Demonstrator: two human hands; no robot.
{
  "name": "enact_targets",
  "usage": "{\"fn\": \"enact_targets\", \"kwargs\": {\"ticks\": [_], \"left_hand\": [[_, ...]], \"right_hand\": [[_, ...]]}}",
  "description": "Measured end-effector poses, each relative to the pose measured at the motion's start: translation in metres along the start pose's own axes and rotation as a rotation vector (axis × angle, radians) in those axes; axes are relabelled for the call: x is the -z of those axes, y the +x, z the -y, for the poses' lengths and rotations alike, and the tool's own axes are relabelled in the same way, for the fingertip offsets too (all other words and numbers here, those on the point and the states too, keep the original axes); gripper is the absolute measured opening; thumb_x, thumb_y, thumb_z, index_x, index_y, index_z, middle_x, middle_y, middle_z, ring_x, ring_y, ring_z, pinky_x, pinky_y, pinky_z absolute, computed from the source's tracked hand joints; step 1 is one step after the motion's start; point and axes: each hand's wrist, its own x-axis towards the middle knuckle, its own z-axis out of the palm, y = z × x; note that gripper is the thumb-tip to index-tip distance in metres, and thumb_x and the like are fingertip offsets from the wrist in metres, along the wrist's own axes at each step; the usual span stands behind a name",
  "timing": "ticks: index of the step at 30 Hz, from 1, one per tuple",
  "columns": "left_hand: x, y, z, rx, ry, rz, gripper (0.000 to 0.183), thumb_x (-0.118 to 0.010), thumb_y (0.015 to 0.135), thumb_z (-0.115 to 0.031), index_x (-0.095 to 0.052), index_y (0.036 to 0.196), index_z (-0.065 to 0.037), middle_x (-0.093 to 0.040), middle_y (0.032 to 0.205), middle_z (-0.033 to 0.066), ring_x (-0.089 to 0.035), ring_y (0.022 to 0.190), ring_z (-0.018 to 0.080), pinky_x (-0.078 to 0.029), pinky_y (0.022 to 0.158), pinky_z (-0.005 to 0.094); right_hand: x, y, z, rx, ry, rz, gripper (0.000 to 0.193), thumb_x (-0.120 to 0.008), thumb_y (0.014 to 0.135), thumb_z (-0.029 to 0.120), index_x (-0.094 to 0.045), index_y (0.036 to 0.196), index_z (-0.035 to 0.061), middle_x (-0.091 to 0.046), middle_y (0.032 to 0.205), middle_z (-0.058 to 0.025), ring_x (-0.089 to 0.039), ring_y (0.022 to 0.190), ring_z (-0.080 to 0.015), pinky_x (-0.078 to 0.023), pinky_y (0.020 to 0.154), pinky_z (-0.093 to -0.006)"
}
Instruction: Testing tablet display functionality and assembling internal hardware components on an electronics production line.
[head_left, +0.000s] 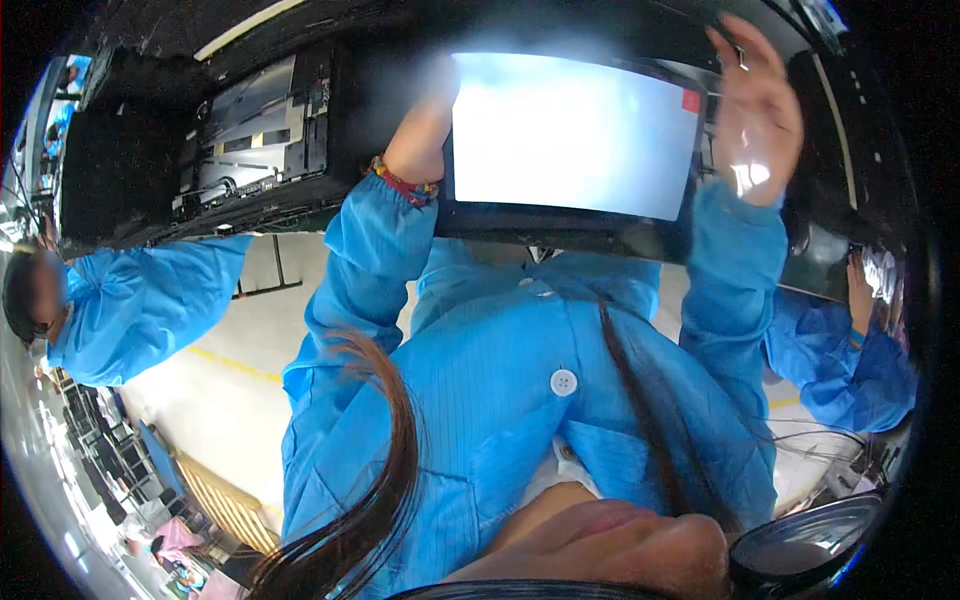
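A flat panel with a dark frame and a brightly glowing white screen (570, 135) lies in front of me. A small red patch marks its upper right corner. My left hand (422, 135), with a braided bracelet at the wrist, reaches along the panel's left edge; glare and blur hide its fingers. Beyond the right edge, my right hand (757, 120) is raised, its thumb and fingers apart and slightly bent. A small shiny spot shows among those fingers, too small to make out. Another bright gleam lies near that wrist.
On the left, an opened black unit (255, 130) shows metal plates and inner parts. One co-worker's blue sleeve (150, 305) is at the left, and another blue sleeve (840, 360) at the right. Dark bench structure surrounds the panel.
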Motion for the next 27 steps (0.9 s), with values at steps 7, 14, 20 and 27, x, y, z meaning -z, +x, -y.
{"fn": "enact_targets", "kwargs": {"ticks": [7, 14, 20, 27], "left_hand": [[-0.003, -0.003, -0.015, 0.032, -0.033, -0.059, 0.079, -0.021, 0.088, -0.067, -0.036, 0.136, -0.005, -0.048, 0.129, 0.022, -0.048, 0.119, 0.0346, -0.044, 0.094, 0.0432], [-0.007, -0.004, -0.017, 0.093, -0.061, -0.062, 0.086, -0.02, 0.085, -0.072, -0.034, 0.137, -0.005, -0.044, 0.131, 0.0244, -0.047, 0.119, 0.0371, -0.045, 0.093, 0.0463], [-0.007, -0.001, -0.013, 0.258, -0.205, -0.311, 0.076, -0.023, 0.089, -0.065, -0.039, 0.134, -0.006, -0.049, 0.127, 0.0219, -0.051, 0.116, 0.0346, -0.046, 0.093, 0.0438], [-0.005, -0.002, -0.006, 0.178, -0.314, -0.393, 0.06, -0.034, 0.092, -0.056, -0.048, 0.127, -0.009, -0.058, 0.118, 0.0115, -0.059, 0.105, 0.0248, -0.048, 0.088, 0.0409]], "right_hand": [[0.085, -0.087, 0.001, -0.297, 0.854, -0.723, 0.011, -0.052, 0.072, 0.001, -0.059, 0.078, 0.0062, -0.044, 0.12, -0.0168, -0.039, 0.114, -0.0349, -0.03, 0.096, -0.0464], [0.079, -0.113, 0.016, -0.307, 0.943, -0.829, 0.009, -0.051, 0.067, -0.003, -0.053, 0.066, 0.0064, -0.047, 0.112, -0.0159, -0.041, 0.106, -0.0345, -0.032, 0.092, -0.0484], [0.037, -0.109, 0.055, -0.161, 0.04, -0.511, 0.012, -0.058, 0.073, -0.001, -0.057, 0.069, 0.0108, -0.052, 0.11, -0.0129, -0.047, 0.101, -0.0294, -0.039, 0.086, -0.0417], [-0.047, -0.063, 0.086, -0.025, -0.599, 0.407, 0.034, -0.071, 0.055, 0.008, -0.07, 0.088, 0.017, -0.041, 0.07, -0.0007, -0.044, 0.068, -0.0202, -0.038, 0.064, -0.0331]]}}
